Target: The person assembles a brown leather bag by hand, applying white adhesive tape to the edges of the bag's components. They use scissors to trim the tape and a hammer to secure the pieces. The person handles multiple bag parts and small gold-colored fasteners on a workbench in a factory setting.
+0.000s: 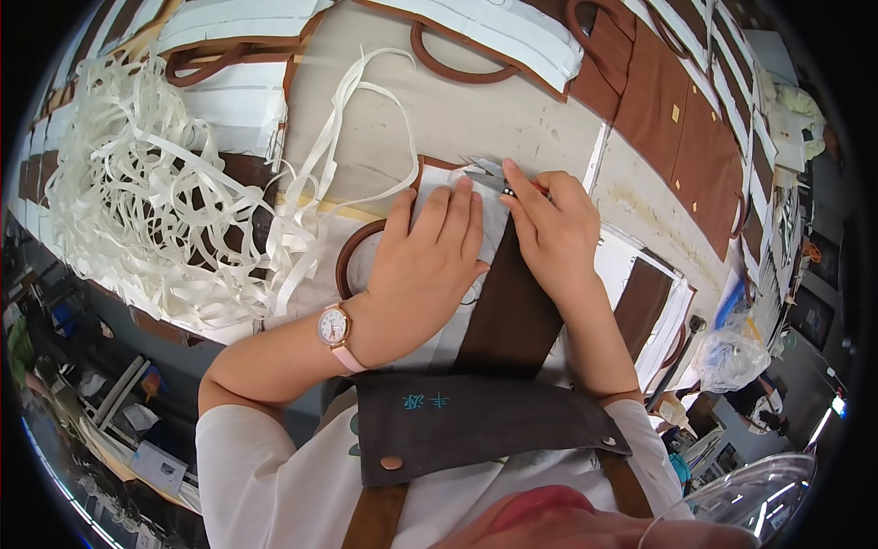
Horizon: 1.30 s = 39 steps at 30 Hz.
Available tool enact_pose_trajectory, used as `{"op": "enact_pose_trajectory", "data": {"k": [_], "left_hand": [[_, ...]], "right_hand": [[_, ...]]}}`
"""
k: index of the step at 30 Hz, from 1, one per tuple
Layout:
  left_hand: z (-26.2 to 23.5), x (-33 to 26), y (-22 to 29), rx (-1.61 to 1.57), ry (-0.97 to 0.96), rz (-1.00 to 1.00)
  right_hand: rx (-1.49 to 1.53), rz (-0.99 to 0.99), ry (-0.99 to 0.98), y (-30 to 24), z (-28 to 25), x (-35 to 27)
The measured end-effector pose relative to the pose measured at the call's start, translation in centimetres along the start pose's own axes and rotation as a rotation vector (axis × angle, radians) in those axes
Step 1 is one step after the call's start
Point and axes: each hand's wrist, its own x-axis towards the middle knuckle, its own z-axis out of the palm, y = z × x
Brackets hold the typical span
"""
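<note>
My left hand point(412, 261) lies flat with its fingers stretched out on a white fabric panel point(494, 210) that has a wide dark brown band point(512, 306). Just beyond those fingertips, my right hand point(560, 233) grips a small pair of scissors point(485, 179). Their blades are apart, at the panel's far edge, and a bit of red handle shows; the rest sits hidden in my palm. A brown cord handle point(346, 261) curves out from beside my left hand. Whether fabric or thread lies between the blades is too small to tell.
A big tangle of white tape point(137, 183) covers the table's left side, with one loose strand point(340, 110) trailing toward the middle. More white and brown panels with cord handles point(462, 69) lie along the far side. A clear plastic bag point(732, 357) hangs at the right.
</note>
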Motion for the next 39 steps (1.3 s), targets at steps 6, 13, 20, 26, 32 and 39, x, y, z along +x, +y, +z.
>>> {"op": "enact_pose_trajectory", "data": {"k": [6,13,20,26,32,39], "left_hand": [[0.0,0.1,0.0,-0.005,-0.008,0.006],[-0.1,0.2,0.1,0.027,-0.019,0.006],[0.1,0.1,0.0,0.006,-0.001,0.011],[0.1,0.0,0.0,0.007,-0.006,0.011],[-0.1,0.2,-0.1,0.021,-0.014,0.015],[-0.1,0.0,-0.3,0.017,0.000,0.025]], "right_hand": [[-0.037,-0.022,0.035,0.1,0.7,-0.1],[0.001,0.138,0.201,1.0,0.6,1.1],[0.024,-0.016,0.083,-0.1,0.0,-0.2],[0.021,0.011,0.069,-0.1,1.0,0.0],[0.031,0.078,0.051,-0.2,1.0,0.1],[0.124,0.401,0.190,1.9,-0.6,1.0]]}}
